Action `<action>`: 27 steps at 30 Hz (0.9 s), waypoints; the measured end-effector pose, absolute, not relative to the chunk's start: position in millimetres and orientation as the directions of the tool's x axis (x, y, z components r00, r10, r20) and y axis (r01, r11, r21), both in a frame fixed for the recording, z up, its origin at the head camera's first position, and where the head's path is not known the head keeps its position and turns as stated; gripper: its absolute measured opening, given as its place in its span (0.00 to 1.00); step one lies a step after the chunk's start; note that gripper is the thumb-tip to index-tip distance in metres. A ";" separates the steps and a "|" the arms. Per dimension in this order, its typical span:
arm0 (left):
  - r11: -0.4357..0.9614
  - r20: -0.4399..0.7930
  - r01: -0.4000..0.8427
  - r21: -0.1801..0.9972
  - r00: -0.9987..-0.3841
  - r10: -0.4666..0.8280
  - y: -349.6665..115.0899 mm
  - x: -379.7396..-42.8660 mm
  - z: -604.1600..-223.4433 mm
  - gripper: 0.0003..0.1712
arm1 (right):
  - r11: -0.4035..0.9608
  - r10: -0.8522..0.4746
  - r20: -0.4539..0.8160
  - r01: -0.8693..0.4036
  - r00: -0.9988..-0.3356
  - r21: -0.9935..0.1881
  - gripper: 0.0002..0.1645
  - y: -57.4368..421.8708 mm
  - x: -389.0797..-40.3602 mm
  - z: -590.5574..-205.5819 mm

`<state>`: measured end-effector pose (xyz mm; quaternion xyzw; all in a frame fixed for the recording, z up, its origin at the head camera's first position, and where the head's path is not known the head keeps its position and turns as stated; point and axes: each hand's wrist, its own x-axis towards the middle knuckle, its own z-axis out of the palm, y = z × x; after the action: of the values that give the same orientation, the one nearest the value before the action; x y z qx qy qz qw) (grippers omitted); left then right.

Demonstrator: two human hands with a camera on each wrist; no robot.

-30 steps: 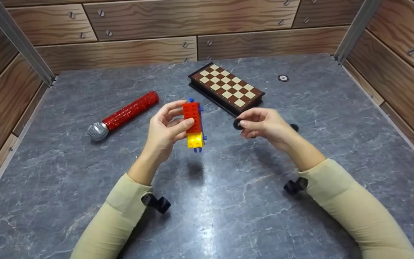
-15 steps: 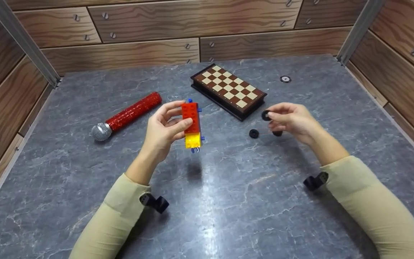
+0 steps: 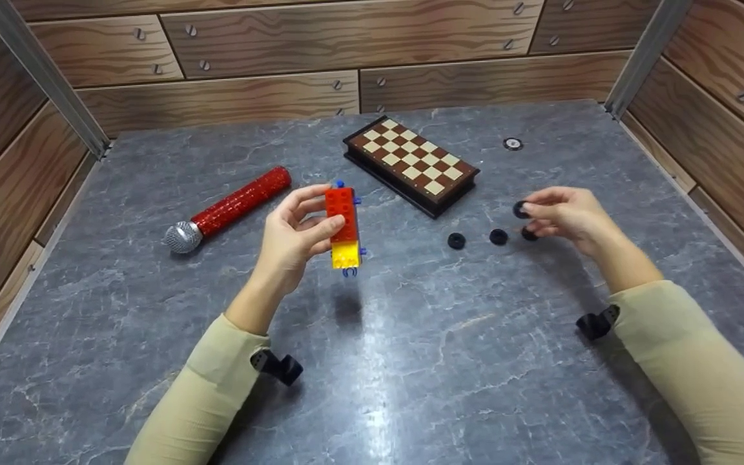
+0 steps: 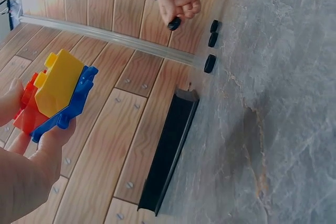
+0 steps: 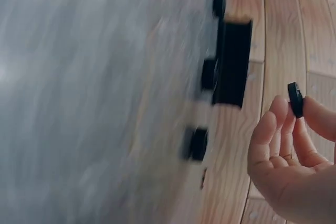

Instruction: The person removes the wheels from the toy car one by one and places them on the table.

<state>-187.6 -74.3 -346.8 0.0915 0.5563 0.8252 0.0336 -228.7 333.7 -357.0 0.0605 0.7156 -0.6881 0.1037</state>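
Observation:
My left hand (image 3: 289,234) holds a toy car body (image 3: 346,254) above the table, thumb across its red brick. In the left wrist view the car body (image 4: 58,87) shows a red and a yellow brick on a blue base; small blue pegs stick out of its sides. Over to the right, my right hand (image 3: 575,216) pinches a small black toy wheel (image 3: 520,209) between thumb and fingertips, raised off the tabletop in the right wrist view. Beneath and left of it three more wheels lie in a row: a left wheel (image 3: 456,241), a middle wheel (image 3: 498,237) and a partly hidden right wheel (image 3: 529,234).
A folded checkered chess box (image 3: 414,158) lies behind the hands. To the left is a glittery red microphone (image 3: 236,201) with a silver head. A small round chip (image 3: 513,143) lies at the back right. Wood-patterned walls (image 3: 268,42) enclose the grey table (image 3: 411,387).
My right hand has moved to the right with the wheel in its fingers, bringing the wheels on the table into view. The left hand and car body have barely moved.

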 end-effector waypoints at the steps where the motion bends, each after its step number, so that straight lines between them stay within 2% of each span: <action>1: -0.376 0.109 0.044 0.926 -0.982 0.154 -74.6 -187.4 -347.3 0.29 | 0.063 -0.044 -0.240 0.237 -0.970 -0.969 0.07 338.6 -229.1 -358.0; 12: -0.346 0.107 0.053 0.937 -0.984 0.140 -81.8 -187.4 -350.0 0.29 | 0.268 0.061 -0.354 0.357 -0.933 -0.895 0.04 383.3 -235.7 -365.1; 17: -0.340 0.084 0.030 0.940 -0.986 0.144 -83.2 -187.0 -351.0 0.29 | 0.406 0.069 -0.392 0.385 -0.917 -0.829 0.10 393.7 -237.7 -368.1; 23: -0.344 0.077 0.022 0.939 -0.986 0.145 -82.4 -187.0 -351.8 0.29 | 0.470 0.072 -0.433 0.413 -0.899 -0.780 0.09 398.1 -238.7 -369.4; 27: -0.353 0.079 0.020 0.935 -0.985 0.154 -81.1 -187.4 -352.5 0.29 | 0.495 0.074 -0.441 0.417 -0.895 -0.763 0.18 398.5 -238.1 -369.2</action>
<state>-187.4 -81.1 -352.5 0.0764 0.5673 0.8189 0.0408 -238.1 398.5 -369.2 0.1451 0.8460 -0.4812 0.1779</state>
